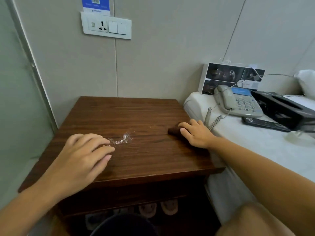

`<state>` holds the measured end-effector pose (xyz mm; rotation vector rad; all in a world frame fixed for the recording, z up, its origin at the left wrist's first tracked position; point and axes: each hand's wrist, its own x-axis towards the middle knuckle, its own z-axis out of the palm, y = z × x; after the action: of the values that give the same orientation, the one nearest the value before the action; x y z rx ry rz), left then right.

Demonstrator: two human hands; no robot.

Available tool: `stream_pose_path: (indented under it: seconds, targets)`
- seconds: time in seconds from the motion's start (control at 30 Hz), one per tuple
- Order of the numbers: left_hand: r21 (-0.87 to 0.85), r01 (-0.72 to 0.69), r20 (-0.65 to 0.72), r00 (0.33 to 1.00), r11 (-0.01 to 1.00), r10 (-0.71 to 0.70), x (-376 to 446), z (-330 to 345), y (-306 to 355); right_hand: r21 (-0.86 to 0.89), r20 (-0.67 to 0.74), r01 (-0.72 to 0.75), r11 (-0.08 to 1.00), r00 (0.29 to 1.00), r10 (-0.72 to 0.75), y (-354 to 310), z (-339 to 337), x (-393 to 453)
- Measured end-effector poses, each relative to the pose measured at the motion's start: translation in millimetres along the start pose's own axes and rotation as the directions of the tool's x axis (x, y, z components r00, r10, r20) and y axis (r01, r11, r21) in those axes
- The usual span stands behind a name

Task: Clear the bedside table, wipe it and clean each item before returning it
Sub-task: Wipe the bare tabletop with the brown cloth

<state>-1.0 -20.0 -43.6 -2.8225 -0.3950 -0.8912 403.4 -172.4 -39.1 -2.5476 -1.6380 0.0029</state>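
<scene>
Your right hand presses flat, fingers straight, on the dark cloth, soft and light. Bunch it under your palm. Crumbs lie just beyond your relaxed left hand on the surface.

The dark wooden bedside table carries a patch of white crumbs near its middle and a brown cloth right of them, while the white bed beside it holds a telephone, black box, remote and picture card.
</scene>
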Motion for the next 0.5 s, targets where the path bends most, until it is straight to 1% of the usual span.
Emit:
stream_pose_path:
  seconds: [0.07, 0.17, 0.27, 0.33, 0.4, 0.47, 0.5]
  targets:
    - [0.019, -0.043, 0.018, 0.999, 0.999, 0.042, -1.2, 1.7, 8.4, 0.01, 0.026, 0.027, 1.0, 0.999, -0.027, -7.5, -1.4, -23.1]
    - [0.005, -0.02, 0.024, 1.0, 1.0, 0.02, -0.8, 3.0, 10.5, 0.005, -0.001, 0.143, 0.99, 0.99, -0.143, -20.7, 2.9, -73.6]
    - [-0.012, -0.011, 0.02, 1.0, 1.0, 0.012, 3.3, 6.8, 8.6, 0.033, -0.014, 0.174, 0.984, 0.985, -0.173, -25.2, 6.9, -104.4]
    - [-0.007, -0.006, 0.027, 1.0, 1.0, 0.006, 4.1, 10.8, 5.1, 0.038, -0.07, 0.131, 0.991, 0.989, -0.128, -18.0, 8.7, -92.2]
    - [0.008, 0.009, 0.024, 1.0, 1.0, -0.009, 3.9, 13.1, -2.0, 0.039, -0.135, 0.01, 0.999, 0.991, -0.004, -4.0, 11.2, -60.3]
    - [0.009, 0.05, 0.016, 0.999, 0.999, -0.05, 3.1, 12.7, -10.7, 0.039, -0.144, -0.11, 0.993, 0.983, 0.115, 6.6, 16.1, -25.6]
    - [0.007, 0.075, 0.011, 0.997, 0.997, -0.075, 2.9, 11.5, -14.4, 0.044, -0.14, -0.143, 0.989, 0.979, 0.148, 8.1, 18.7, -11.2]
